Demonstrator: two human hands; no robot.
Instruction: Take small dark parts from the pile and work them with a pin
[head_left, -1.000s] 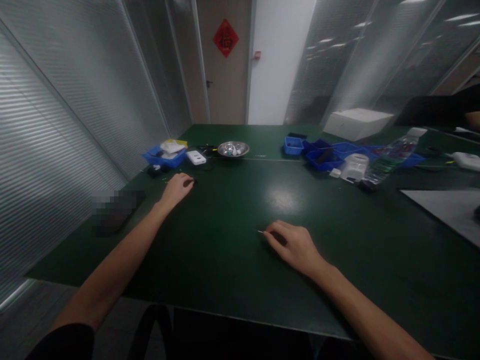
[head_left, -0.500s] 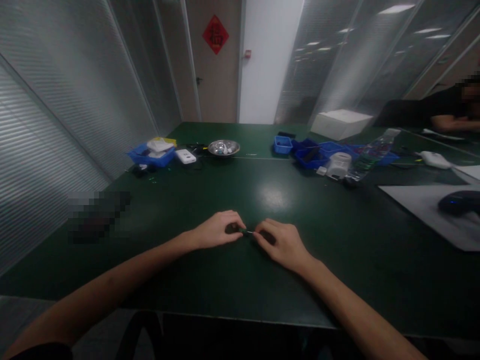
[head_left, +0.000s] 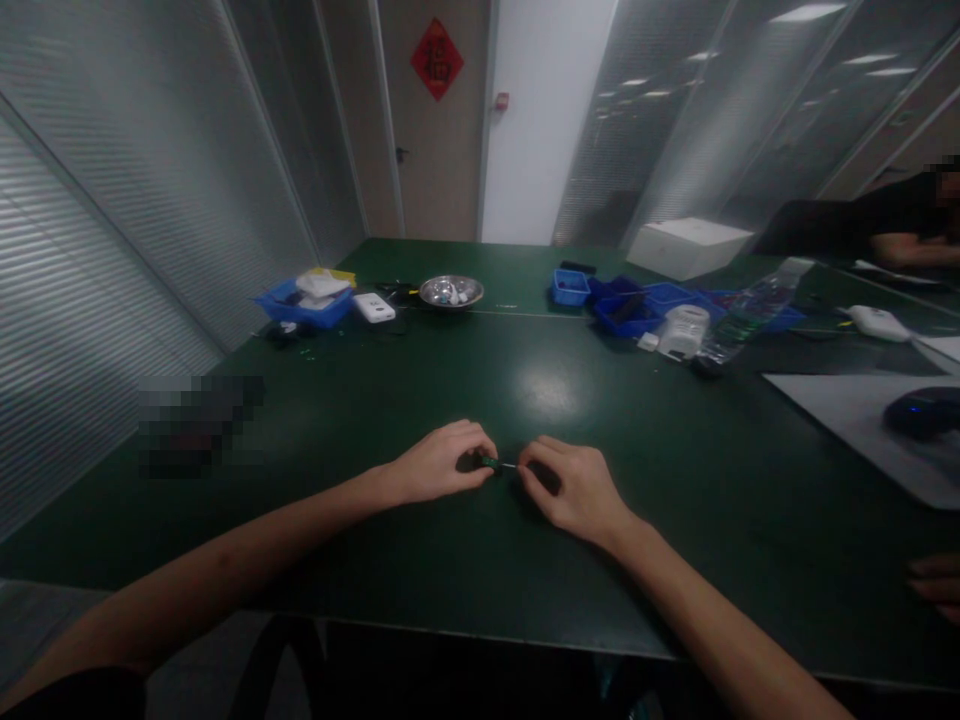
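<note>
Both my hands rest close together on the dark green table (head_left: 420,400), near its front edge. My left hand (head_left: 442,462) is closed, its fingertips pinching a small dark green part (head_left: 490,462). My right hand (head_left: 574,485) is closed too, pinching a thin metal pin (head_left: 509,466) whose tip points at the green part. The two pieces meet or nearly meet between my fingertips; I cannot tell if they are joined.
At the back left stand a blue tray (head_left: 304,308), a white device (head_left: 373,307) and a metal bowl (head_left: 451,291). Back right hold blue bins (head_left: 630,305), a white object (head_left: 682,331), a plastic bottle (head_left: 750,310) and a white box (head_left: 688,247). A mouse (head_left: 924,411) lies on a grey mat (head_left: 847,405). Another person sits far right.
My left hand came back from the far left of the table to meet my right hand, bringing the small green part. Since half a second ago, both hands have barely shifted.
</note>
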